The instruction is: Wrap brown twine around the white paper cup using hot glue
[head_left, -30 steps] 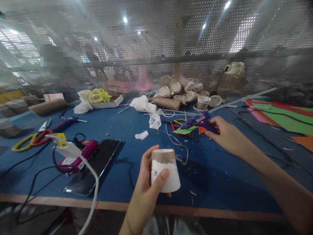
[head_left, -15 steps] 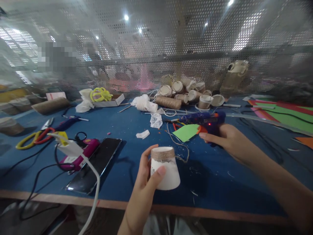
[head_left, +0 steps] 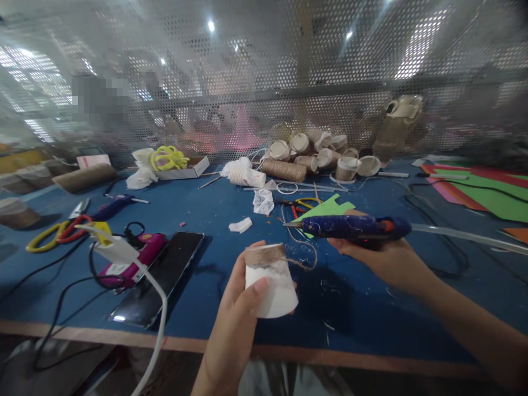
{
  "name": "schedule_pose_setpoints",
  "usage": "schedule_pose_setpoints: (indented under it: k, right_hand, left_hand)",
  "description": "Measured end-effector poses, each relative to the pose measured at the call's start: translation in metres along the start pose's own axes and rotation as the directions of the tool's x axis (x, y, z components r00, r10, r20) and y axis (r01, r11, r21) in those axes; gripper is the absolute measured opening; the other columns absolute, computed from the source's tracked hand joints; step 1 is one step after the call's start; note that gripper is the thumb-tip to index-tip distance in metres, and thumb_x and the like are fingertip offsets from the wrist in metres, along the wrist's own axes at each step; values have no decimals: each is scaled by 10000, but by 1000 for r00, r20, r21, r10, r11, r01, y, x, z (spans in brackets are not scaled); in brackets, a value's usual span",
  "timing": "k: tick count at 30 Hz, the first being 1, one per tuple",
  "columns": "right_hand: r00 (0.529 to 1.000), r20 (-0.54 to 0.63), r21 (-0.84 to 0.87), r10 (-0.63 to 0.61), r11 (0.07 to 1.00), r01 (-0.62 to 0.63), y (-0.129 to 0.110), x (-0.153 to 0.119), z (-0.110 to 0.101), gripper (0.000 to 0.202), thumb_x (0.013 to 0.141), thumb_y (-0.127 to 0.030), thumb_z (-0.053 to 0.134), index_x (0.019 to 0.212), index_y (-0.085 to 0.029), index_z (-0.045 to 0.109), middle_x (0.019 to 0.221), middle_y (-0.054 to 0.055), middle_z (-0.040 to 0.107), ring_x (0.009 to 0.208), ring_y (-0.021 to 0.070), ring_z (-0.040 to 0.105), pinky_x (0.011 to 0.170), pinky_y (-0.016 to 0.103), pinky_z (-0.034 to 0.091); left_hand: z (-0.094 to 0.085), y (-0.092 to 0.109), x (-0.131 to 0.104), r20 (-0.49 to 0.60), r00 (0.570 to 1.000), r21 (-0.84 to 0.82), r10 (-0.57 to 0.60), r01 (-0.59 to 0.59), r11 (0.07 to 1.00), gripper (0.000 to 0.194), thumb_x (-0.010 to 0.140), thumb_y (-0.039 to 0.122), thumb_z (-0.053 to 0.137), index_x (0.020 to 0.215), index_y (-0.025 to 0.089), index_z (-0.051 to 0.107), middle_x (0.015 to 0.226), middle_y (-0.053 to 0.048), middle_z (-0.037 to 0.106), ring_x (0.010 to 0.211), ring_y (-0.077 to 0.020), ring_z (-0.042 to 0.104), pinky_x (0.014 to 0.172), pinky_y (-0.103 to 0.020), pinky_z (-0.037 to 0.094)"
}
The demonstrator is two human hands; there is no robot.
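Observation:
My left hand (head_left: 243,297) is closed around a white paper cup (head_left: 275,294), held upside down with its narrow end up. Brown twine (head_left: 266,255) is wound round the cup's upper part, and a loose tail of it curls off to the right over the table. In my right hand (head_left: 383,261) is a blue hot glue gun (head_left: 350,226), its nozzle pointing left, above and to the right of the cup. A clear glue stick (head_left: 466,232) sticks out from the gun's back. Green paper (head_left: 330,208) lies behind the gun.
Scissors (head_left: 60,231), a black phone (head_left: 165,275) and a magenta power strip (head_left: 142,256) with cables lie at left. Twine-wrapped cups (head_left: 346,168) and a twine roll (head_left: 284,170) stand along the mesh panel (head_left: 247,110). Coloured sheets (head_left: 487,190) lie at right.
The glue gun has turned level and dropped lower, its nozzle now nearer the cup. My left hand has shifted slightly left with the cup, which is tilted a little more.

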State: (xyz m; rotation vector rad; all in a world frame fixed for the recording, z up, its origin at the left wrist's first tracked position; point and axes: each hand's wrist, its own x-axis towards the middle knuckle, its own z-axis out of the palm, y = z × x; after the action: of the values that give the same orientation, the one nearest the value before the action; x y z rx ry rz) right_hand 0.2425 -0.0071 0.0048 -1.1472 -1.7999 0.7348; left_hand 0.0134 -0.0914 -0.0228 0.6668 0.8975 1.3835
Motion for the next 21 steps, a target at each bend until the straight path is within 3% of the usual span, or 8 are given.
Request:
schedule_pose_setpoints:
  k: [4,8,15,21]
  right_hand:
    - [976,173,120,-132,986,112,-1,-1,0,120,881,-320,664,804,-241,616,714,-22,614,625,153,593,616,296,501]
    - [950,227,143,-212,973,183,4,-1,-2,122,841,-215,669,757,-225,580,778,-9,638,679,157,579,611,286,445]
    - [941,250,119,-229,972,205,7,-3,0,138,779,-211,669,716,-221,547,706,-27,598,607,143,523,548,276,391]
    - [960,250,31,-127,992,123,2,-7,-1,173,786,-161,663,730,-223,512,721,-13,601,621,149,518,564,291,383]
  left_hand:
    - [3,2,-1,-69,997,-10,16,-16,1000,604,763,405,775,1307,200,608,1113,-116,743,966,-298,715,777,-356,567]
    - [7,3,-5,-40,997,2,71,-71,997,435,856,423,674,1206,167,653,961,-112,747,923,-298,707,765,-364,559]
    - [5,4,-5,-24,998,-24,65,-66,998,464,868,427,653,1254,170,653,1009,-102,738,955,-279,689,820,-368,552]
    - [1,3,-5,16,999,-25,45,-44,999,495,870,445,649,1280,169,655,987,-104,746,951,-285,693,820,-375,557]
